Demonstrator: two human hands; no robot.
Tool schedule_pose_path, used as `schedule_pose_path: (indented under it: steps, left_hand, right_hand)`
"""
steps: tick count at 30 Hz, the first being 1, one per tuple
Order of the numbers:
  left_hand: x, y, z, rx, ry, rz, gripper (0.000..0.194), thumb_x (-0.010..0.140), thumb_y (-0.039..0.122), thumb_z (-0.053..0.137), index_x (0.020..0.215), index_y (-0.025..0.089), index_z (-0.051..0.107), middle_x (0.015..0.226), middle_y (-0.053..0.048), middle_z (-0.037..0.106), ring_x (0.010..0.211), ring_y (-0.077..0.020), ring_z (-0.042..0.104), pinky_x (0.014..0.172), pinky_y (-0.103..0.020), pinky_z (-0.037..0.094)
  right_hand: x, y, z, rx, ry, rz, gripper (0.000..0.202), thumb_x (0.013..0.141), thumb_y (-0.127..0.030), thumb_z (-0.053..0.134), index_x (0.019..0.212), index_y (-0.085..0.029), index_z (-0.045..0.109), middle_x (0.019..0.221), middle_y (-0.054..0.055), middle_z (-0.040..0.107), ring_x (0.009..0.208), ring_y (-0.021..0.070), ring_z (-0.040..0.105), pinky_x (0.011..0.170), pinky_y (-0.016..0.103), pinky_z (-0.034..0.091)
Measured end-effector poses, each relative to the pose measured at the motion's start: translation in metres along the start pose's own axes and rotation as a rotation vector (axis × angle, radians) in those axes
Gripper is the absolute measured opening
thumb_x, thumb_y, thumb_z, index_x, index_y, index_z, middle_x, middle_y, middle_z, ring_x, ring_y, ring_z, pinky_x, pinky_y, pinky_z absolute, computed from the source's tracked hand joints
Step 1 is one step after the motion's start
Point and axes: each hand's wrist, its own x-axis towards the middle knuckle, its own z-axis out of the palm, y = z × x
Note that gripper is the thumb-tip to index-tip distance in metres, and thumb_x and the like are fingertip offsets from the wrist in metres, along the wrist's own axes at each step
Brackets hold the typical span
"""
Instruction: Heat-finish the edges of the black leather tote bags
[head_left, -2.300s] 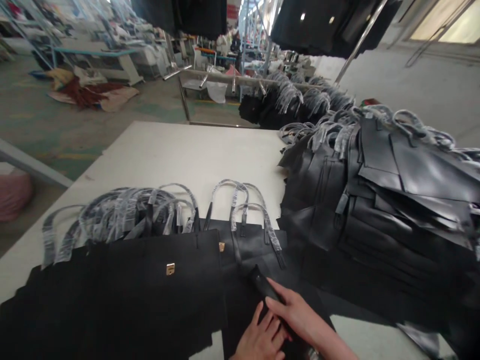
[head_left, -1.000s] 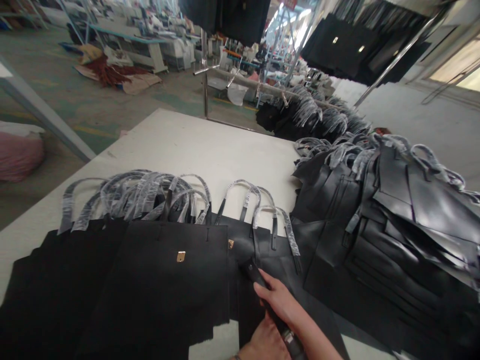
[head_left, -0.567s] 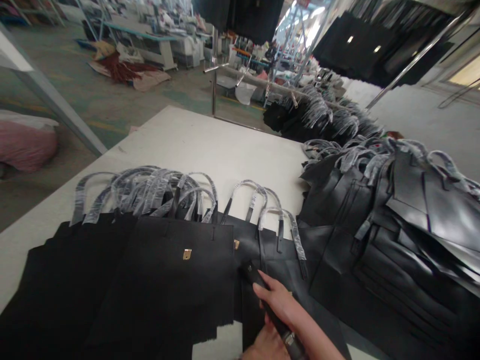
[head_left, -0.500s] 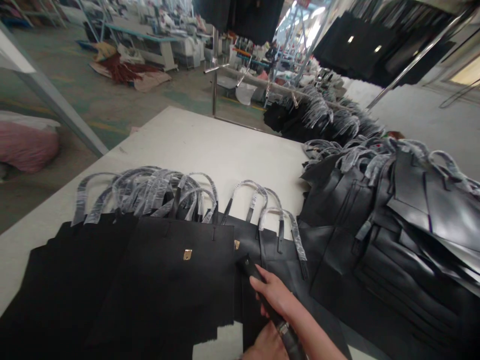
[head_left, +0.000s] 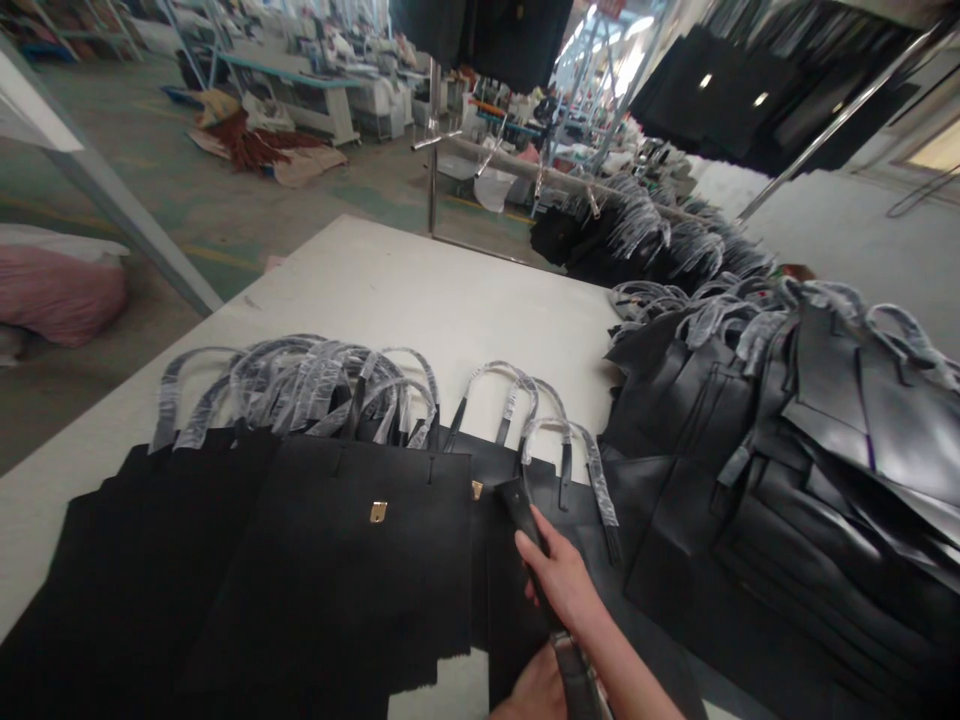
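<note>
A black leather strap (head_left: 576,675) runs up through both hands, its flat end with a small stud or hole pointing away from me. My right hand (head_left: 564,578) is closed round the upper part, thumb along the top. Below it, at the lower frame edge, my left hand (head_left: 534,688) grips the strap lower down; its fingers are partly hidden. Left of the hands lie overlapping black bag panels (head_left: 337,580) with plastic-wrapped handles (head_left: 300,385). The top panel carries a gold lock plate (head_left: 379,512). More wrapped handles (head_left: 574,450) lie just beyond my right hand.
A pile of black bag pieces (head_left: 795,470) fills the table's right side. Beyond the white table (head_left: 420,290) stands a metal rack (head_left: 433,150) hung with black panels (head_left: 750,100). A slanting metal post (head_left: 135,200) rises at left, near a pink sack (head_left: 60,285).
Both hands have shifted slightly right with the strap, its far end moving up and right. The bag panels keep their places on the table; the view has moved a little.
</note>
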Motion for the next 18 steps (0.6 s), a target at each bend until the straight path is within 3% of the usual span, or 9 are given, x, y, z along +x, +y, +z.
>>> schedule_pose_path:
  steps: [3, 5, 9, 12, 15, 18]
  left_hand:
    - [-0.005, 0.003, -0.019, -0.035, -0.039, 0.064, 0.035, 0.082, 0.02, 0.054, 0.116, 0.025, 0.06, 0.115, -0.006, 0.067, 0.106, -0.0238, 0.059, 0.094, -0.035, 0.046]
    - [-0.01, -0.001, -0.045, -0.041, -0.001, 0.02, 0.036, 0.083, 0.016, 0.051, 0.118, 0.022, 0.059, 0.116, -0.008, 0.065, 0.107, -0.023, 0.058, 0.094, -0.034, 0.047]
    - [-0.005, -0.025, -0.121, 0.086, 0.231, -0.391, 0.044, 0.085, 0.002, 0.037, 0.124, 0.016, 0.052, 0.123, -0.014, 0.055, 0.116, -0.0235, 0.051, 0.099, -0.039, 0.044]
    - [0.017, -0.047, -0.172, 0.05, 0.234, -0.686, 0.039, 0.082, 0.003, 0.049, 0.12, 0.014, 0.054, 0.124, -0.016, 0.05, 0.12, -0.0282, 0.047, 0.102, -0.046, 0.038]
    - [0.039, -0.065, -0.194, -0.065, 0.156, -0.719, 0.024, 0.071, 0.001, 0.064, 0.089, 0.017, 0.062, 0.109, -0.01, 0.058, 0.11, -0.0274, 0.052, 0.099, -0.044, 0.04]
    - [0.045, -0.079, -0.196, -0.215, 0.098, -0.733, 0.016, 0.068, 0.006, 0.068, 0.07, 0.018, 0.058, 0.08, -0.003, 0.063, 0.086, -0.022, 0.062, 0.087, -0.038, 0.047]
  right_hand:
    - [-0.021, 0.009, -0.017, 0.064, -0.001, 0.0, 0.067, 0.084, -0.05, 0.054, 0.144, -0.024, 0.037, 0.065, -0.004, 0.055, 0.041, 0.0108, 0.055, 0.038, 0.021, 0.043]
    - [-0.038, 0.023, -0.029, 0.079, -0.009, -0.003, 0.07, 0.081, -0.052, 0.057, 0.142, -0.021, 0.041, 0.061, -0.004, 0.055, 0.041, 0.0114, 0.055, 0.04, 0.022, 0.044]
    - [-0.059, 0.057, -0.043, 0.114, 0.07, 0.073, 0.082, 0.079, -0.057, 0.057, 0.146, -0.019, 0.031, 0.061, -0.005, 0.057, 0.039, 0.0123, 0.055, 0.038, 0.022, 0.042]
    - [-0.067, 0.073, -0.045, 0.174, 0.108, 0.106, 0.086, 0.078, -0.058, 0.058, 0.147, -0.019, 0.027, 0.064, -0.005, 0.056, 0.038, 0.0116, 0.054, 0.036, 0.022, 0.042]
    - [-0.073, 0.077, -0.044, 0.184, 0.09, 0.133, 0.084, 0.078, -0.057, 0.058, 0.147, -0.02, 0.027, 0.065, -0.005, 0.056, 0.039, 0.0117, 0.055, 0.036, 0.022, 0.042]
    - [-0.081, 0.073, -0.043, 0.159, 0.056, 0.138, 0.081, 0.08, -0.055, 0.056, 0.147, -0.019, 0.029, 0.065, -0.004, 0.056, 0.041, 0.0114, 0.056, 0.038, 0.022, 0.043]
